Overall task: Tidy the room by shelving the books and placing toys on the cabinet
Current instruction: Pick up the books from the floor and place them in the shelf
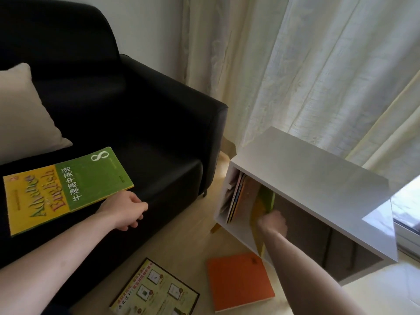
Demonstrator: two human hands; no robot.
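Inside the white cabinet [306, 169], a yellow-green book [261, 208] is apparently gripped upright by the blurred right hand [272, 221]. Left of the cabinet, the left hand [125, 210] is held loosely curled, empty, above the sofa [159, 144].

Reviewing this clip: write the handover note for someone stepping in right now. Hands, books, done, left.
Right hand is inside the white cabinet, holding a yellow-green book upright beside the shelved books; the grip is blurred.
Left hand hovers over the sofa seat, loosely curled, holding nothing.
Done: several books stand at the shelf's left end.
Left: the green English textbook on the sofa, the orange book and the picture-covered book on the floor. No toys in view.
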